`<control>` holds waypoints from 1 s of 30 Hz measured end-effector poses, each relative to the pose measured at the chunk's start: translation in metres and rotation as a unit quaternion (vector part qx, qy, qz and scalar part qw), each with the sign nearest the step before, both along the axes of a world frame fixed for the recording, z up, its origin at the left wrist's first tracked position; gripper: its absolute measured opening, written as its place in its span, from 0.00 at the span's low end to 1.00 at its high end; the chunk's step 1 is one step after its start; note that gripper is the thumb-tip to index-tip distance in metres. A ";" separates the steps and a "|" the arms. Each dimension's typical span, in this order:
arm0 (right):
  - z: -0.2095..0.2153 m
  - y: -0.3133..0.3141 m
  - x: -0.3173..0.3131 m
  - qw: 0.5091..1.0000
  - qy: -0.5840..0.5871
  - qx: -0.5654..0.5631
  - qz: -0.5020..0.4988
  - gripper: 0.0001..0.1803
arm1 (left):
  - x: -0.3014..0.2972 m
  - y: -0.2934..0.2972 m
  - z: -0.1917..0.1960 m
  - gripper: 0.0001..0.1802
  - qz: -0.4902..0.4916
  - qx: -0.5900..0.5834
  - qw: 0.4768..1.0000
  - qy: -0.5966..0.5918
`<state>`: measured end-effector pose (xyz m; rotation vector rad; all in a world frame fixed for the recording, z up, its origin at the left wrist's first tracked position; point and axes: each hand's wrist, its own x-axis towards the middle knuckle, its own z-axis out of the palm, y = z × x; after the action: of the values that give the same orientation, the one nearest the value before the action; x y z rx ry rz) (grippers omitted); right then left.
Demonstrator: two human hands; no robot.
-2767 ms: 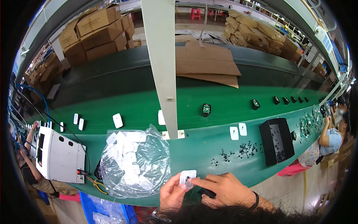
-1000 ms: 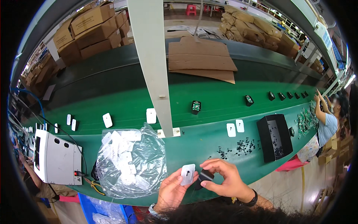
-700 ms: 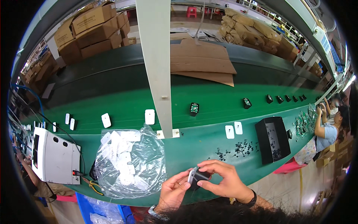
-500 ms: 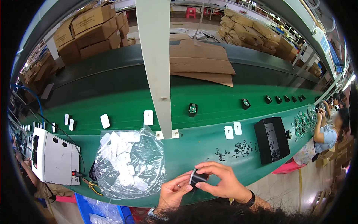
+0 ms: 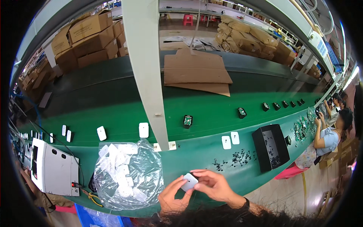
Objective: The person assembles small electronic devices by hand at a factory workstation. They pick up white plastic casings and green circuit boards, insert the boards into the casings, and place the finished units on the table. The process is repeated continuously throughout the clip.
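Observation:
Between my two hands, over the near edge of the bench, is a small black housing with a white rounded cover plate (image 5: 190, 182) on it. The plate faces up and shows a dark spot in its middle. My left hand (image 5: 173, 196) grips its left side with fingers and thumb. My right hand (image 5: 214, 185) pinches its right side, and the black body is mostly hidden beneath. Left of my hands lies a clear plastic bag (image 5: 151, 191) with several white cover plates (image 5: 117, 164). Small black parts (image 5: 241, 158) and two white plates (image 5: 226, 142) lie beyond my right hand.
A black open box (image 5: 256, 151) stands at the right. Black housings with circuit boards (image 5: 187, 121) and white-topped pieces (image 5: 143, 130) sit on the green belt. A grey post (image 5: 143, 75) rises mid-bench; a white machine (image 5: 60, 170) and yellow-handled pliers (image 5: 93, 198) are left. A co-worker (image 5: 328, 139) sits far right.
The held piece has been turned over: its black side showed before, and now the white plate faces up. Both hands still hold it. The whole view has shifted slightly.

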<state>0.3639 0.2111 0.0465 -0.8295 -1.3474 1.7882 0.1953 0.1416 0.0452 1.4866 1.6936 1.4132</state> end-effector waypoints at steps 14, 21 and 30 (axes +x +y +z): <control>-0.067 0.271 0.007 0.896 -0.375 0.234 -0.047 0.21 | -0.083 -0.018 -0.029 0.09 0.067 -0.127 0.973 0.181; -0.051 0.247 0.003 0.758 -0.457 0.452 -0.111 0.07 | -0.128 -0.029 -0.038 0.16 0.174 -0.160 0.914 0.329; 0.012 0.169 -0.013 0.793 -0.312 0.506 -0.132 0.07 | -0.135 -0.026 -0.035 0.20 0.141 -0.220 0.850 0.456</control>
<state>0.3512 0.3804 0.0586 -0.9098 -2.1422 0.3513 0.0600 0.1151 0.0101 1.7881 2.6475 0.2852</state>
